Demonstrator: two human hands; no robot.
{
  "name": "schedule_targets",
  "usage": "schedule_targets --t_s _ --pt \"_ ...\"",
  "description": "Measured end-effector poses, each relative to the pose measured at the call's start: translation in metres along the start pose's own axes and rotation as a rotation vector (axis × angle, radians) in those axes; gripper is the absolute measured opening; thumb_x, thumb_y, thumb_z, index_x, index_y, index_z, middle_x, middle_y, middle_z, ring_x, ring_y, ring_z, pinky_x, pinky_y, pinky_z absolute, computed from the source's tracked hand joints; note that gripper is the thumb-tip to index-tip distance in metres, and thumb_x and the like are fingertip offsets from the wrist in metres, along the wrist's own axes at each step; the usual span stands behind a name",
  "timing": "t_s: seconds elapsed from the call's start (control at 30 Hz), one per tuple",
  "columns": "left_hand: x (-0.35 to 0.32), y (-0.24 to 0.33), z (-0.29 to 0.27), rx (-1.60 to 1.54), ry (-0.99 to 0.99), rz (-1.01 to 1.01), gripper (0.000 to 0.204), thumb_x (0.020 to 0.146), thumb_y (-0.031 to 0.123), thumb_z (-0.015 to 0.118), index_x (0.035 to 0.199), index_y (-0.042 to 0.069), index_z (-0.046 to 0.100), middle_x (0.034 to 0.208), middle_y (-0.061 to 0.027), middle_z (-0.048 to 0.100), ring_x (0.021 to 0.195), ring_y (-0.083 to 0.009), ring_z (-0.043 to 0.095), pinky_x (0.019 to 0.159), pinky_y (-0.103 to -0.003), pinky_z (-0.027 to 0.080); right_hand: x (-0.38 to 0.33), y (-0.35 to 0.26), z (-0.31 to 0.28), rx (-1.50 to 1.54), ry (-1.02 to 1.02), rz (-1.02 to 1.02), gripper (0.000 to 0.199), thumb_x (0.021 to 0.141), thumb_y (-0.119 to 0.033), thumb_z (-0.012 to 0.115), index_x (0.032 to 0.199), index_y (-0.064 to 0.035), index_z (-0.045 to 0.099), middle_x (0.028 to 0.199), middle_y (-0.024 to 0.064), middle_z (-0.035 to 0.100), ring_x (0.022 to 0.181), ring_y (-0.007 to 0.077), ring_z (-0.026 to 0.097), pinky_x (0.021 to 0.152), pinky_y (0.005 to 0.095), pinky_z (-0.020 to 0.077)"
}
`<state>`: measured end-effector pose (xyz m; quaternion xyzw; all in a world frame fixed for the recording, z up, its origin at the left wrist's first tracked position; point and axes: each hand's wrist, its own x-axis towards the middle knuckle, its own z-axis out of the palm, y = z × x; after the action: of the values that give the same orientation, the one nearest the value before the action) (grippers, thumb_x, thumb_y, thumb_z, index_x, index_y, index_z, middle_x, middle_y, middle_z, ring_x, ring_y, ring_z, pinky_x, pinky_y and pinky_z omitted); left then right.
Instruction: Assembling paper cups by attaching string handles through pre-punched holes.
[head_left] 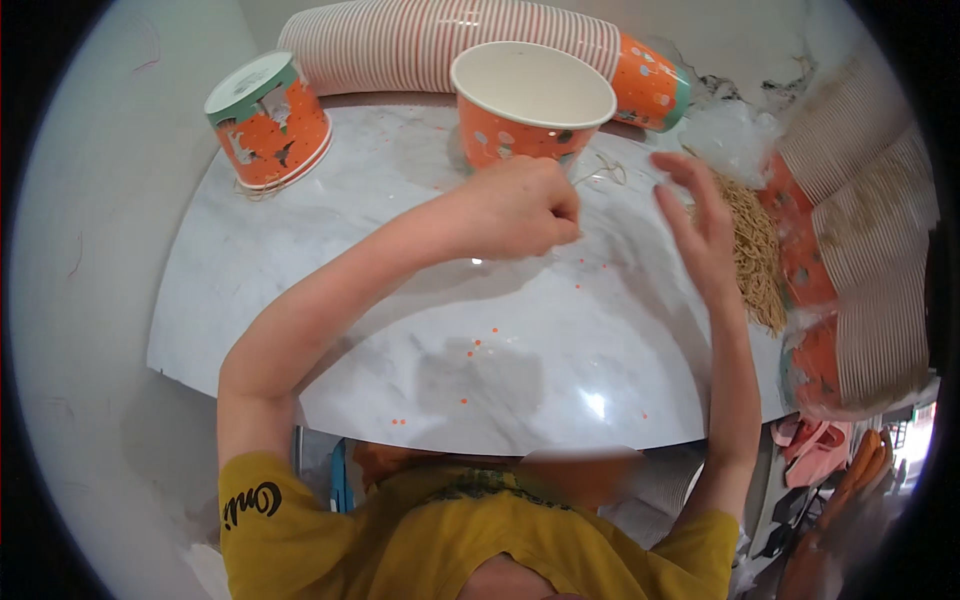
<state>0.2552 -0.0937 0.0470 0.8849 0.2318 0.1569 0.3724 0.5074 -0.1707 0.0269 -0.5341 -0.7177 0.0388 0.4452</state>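
An orange paper bucket (500, 138) with a white inside stands upright at the back middle of the table. In front of it my left hand (522, 207) is closed, the fingers curled in; what they pinch, if anything, is hidden. A thin tan cord (612, 170) loops out beside the bucket, just right of that hand; whether it runs into the fingers I cannot tell. My right hand (702, 220) is raised with its fingers apart, holding nothing, next to a pile of tan cords (757, 262).
An upside-down orange bucket (262, 130) with cord at its rim stands at the back left. A long nested stack of buckets (440, 45) lies along the back. More wrapped stacks (880, 200) line the right side. Small orange paper dots (478, 342) dot the marbled table (390, 370).
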Motion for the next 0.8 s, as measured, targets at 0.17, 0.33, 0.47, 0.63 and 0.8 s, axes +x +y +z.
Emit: schedule_targets --t_s 0.17,0.33,0.47,0.63,0.8 --pt "-0.005 0.017 0.004 0.064 0.042 0.1 0.02 0.083 0.013 0.062 0.082 -0.006 0.069 0.063 -0.0159 0.061 0.059 -0.0235 0.059 0.06 -0.038 0.046 -0.032 -0.065 0.045 0.689 -0.243 0.222 0.036 0.102 -0.016 0.056 0.133 0.0014 0.049 0.12 0.0091 0.061 0.111 0.0176 0.06 0.097 0.0323 0.0462" --pt "-0.001 0.013 0.004 -0.043 -0.001 0.034 0.02 0.085 0.013 0.061 0.084 -0.005 0.07 0.064 -0.0104 0.062 0.06 -0.0171 0.059 0.058 -0.033 0.047 -0.032 -0.064 0.038 0.577 -0.311 0.348 0.03 0.103 -0.019 0.056 0.126 0.0005 0.053 0.102 0.0024 0.062 0.087 0.0066 0.054 0.075 0.0242 0.0445" --pt "-0.005 0.012 0.004 -0.107 -0.041 -0.039 0.02 0.087 0.015 0.062 0.087 -0.004 0.071 0.067 -0.0057 0.062 0.061 -0.0128 0.058 0.058 -0.028 0.048 -0.035 -0.062 0.045 0.491 -0.246 0.276 0.025 0.1 -0.012 0.059 0.122 0.0003 0.055 0.088 0.0021 0.06 0.076 0.0068 0.052 0.067 0.0221 0.043" --pt "0.001 0.011 0.006 -0.156 -0.034 -0.04 0.019 0.087 0.013 0.062 0.087 -0.004 0.071 0.067 -0.0041 0.061 0.06 -0.0108 0.057 0.056 -0.028 0.047 -0.035 -0.056 0.04 0.327 -0.112 0.239 0.024 0.096 -0.004 0.062 0.119 -0.0003 0.056 0.071 0.003 0.057 0.063 0.0074 0.05 0.057 0.0223 0.0411" --pt "0.0 0.014 -0.002 -0.266 -0.062 -0.21 0.017 0.091 0.012 0.063 0.087 -0.002 0.071 0.068 -0.0017 0.06 0.06 -0.0073 0.054 0.054 -0.024 0.044 -0.034 -0.051 0.05 0.236 -0.028 0.069 0.009 0.095 -0.003 0.063 0.102 0.0013 0.06 0.068 0.0078 0.058 0.057 0.0107 0.051 0.053 0.0265 0.0428"
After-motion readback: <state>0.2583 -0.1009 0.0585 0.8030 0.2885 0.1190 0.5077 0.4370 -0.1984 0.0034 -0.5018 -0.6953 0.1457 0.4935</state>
